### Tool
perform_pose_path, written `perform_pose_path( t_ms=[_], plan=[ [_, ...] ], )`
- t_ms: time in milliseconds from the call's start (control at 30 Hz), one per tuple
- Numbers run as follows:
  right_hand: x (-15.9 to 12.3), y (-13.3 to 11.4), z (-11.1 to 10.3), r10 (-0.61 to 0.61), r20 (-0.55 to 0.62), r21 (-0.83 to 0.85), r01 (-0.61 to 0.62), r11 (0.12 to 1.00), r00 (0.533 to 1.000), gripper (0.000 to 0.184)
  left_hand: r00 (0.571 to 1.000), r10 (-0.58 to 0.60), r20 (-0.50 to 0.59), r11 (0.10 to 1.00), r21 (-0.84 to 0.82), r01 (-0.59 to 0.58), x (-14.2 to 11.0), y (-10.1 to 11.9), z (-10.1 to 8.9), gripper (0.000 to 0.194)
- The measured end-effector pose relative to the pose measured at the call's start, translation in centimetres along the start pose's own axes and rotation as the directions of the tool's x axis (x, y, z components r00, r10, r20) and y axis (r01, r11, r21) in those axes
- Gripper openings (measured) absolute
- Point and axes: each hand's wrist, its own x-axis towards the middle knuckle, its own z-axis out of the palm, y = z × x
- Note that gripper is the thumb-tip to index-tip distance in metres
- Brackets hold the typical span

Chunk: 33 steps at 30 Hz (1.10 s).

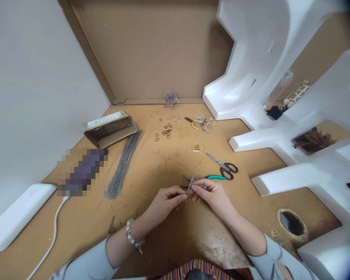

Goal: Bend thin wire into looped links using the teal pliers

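Observation:
A short bundle of thin grey wires [190, 186] is pinched between both hands over the front middle of the table. My left hand [170, 197] grips it from the left with thumb and fingers. From the right, my right hand [207, 191] pinches the same bundle near its upper part. Just behind the hands lie pliers with a teal handle [216, 177], their other parts partly hidden by the fingers. Black-handled scissors [224, 166] rest open a little to the right. Loose curved wires [164, 171] lie beyond my left hand.
A long bundle of grey wires [124, 165] lies at left, by an open cardboard box [111, 130]. Several dark rings [167, 132], yellow-handled pliers [194, 123] and tangled wire pieces [171, 99] sit farther back. White foam-like shapes [282, 177] line the right; a round hole [292, 223] is near them.

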Motion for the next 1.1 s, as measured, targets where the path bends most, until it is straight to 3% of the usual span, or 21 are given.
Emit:
perform_pose_path(
  t_ms=[333, 1100],
  plan=[
    [-0.08, -0.23, 0.16, -0.016, 0.02, 0.015, 0.016, 1.0, 1.0, 0.022, 0.998, 0.031, 0.06, 0.999, 0.008, -0.031, 0.05, -0.43, -0.13, 0.022],
    [0.05, 0.34, 0.11, -0.056, 0.026, 0.046, 0.055, 0.997, 0.998, 0.016, 0.999, 0.032, 0.029, 0.999, -0.006, -0.031, 0.12, -0.58, 0.01, 0.023]
  ],
)
